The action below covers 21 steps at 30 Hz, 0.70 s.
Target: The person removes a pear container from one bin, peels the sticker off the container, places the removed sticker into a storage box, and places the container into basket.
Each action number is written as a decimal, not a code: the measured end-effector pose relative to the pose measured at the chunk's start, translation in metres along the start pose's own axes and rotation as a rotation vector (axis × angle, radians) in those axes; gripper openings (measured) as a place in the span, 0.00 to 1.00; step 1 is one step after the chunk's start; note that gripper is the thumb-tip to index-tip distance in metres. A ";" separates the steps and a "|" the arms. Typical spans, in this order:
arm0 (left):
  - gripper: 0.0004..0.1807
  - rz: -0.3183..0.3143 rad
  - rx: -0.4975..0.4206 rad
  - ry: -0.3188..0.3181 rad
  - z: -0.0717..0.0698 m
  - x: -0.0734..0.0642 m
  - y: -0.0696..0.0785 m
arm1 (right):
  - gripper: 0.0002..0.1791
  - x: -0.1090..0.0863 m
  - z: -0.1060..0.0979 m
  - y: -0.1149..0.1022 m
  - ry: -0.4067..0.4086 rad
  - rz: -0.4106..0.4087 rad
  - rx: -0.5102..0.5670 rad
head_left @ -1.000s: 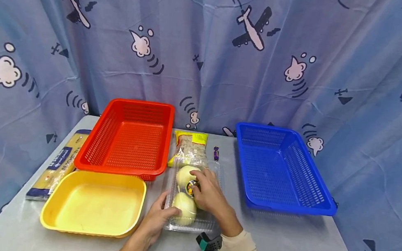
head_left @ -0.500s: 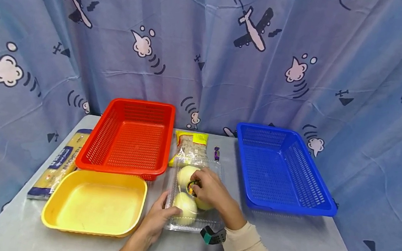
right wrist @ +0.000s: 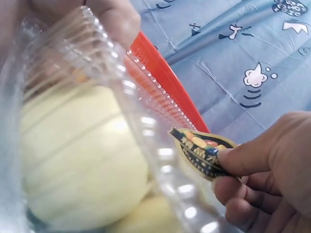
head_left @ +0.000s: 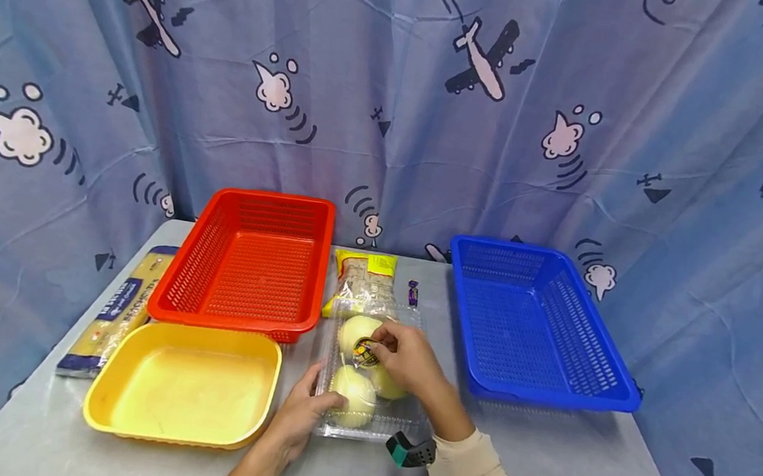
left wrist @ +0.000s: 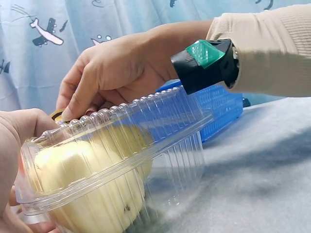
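Note:
A clear plastic clamshell box (head_left: 374, 427), its lid down, contains pale yellow round fruits (head_left: 354, 392) of a kind I cannot tell. My left hand (head_left: 302, 410) grips its left side, thumb over the lid's near corner. Above the lid, my right hand (head_left: 407, 360) pinches the right edge of a round black-and-gold sticker (head_left: 365, 352) between thumb and fingers. In the right wrist view the sticker (right wrist: 201, 153) looks bent, its pinched edge away from the plastic; whether the far edge sticks to the lid is unclear. The box is tilted in the left wrist view.
A red basket (head_left: 320, 278) and a yellow tub (head_left: 269, 382) stand to the left, beside a long yellow-and-blue packet (head_left: 119, 310). On the right is a blue basket (head_left: 465, 334). Behind the box lie a yellow bag (head_left: 367, 272) and a small purple-wrapped sweet (head_left: 413, 293).
The right hand's fingers have drawn together and shifted slightly right, now pinching the sticker's right edge, so more of its face shows. The left hand and box stay nearly put.

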State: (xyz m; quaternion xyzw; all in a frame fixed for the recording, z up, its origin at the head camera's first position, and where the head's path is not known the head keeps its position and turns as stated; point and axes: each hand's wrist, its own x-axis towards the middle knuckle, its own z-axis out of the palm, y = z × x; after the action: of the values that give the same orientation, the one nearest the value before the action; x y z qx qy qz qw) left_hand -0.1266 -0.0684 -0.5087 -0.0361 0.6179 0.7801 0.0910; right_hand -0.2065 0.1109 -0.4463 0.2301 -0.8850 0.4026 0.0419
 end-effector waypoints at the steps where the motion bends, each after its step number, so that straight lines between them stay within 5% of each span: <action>1: 0.47 0.000 0.000 0.002 0.000 0.000 0.000 | 0.05 -0.001 0.000 0.000 0.019 0.010 0.019; 7: 0.46 -0.003 0.014 0.007 0.001 0.002 0.000 | 0.11 -0.006 0.004 0.002 0.099 0.072 0.138; 17: 0.47 -0.031 0.046 0.023 0.000 0.000 0.004 | 0.12 -0.007 0.015 0.000 0.120 0.172 0.403; 21: 0.48 -0.030 0.073 0.041 -0.002 -0.002 0.006 | 0.13 -0.008 0.007 -0.017 0.109 0.206 0.451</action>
State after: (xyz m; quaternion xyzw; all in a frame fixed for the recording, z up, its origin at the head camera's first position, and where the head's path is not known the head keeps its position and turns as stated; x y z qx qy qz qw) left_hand -0.1262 -0.0716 -0.5027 -0.0582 0.6472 0.7546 0.0913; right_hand -0.1906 0.0992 -0.4416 0.1202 -0.7880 0.6038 -0.0039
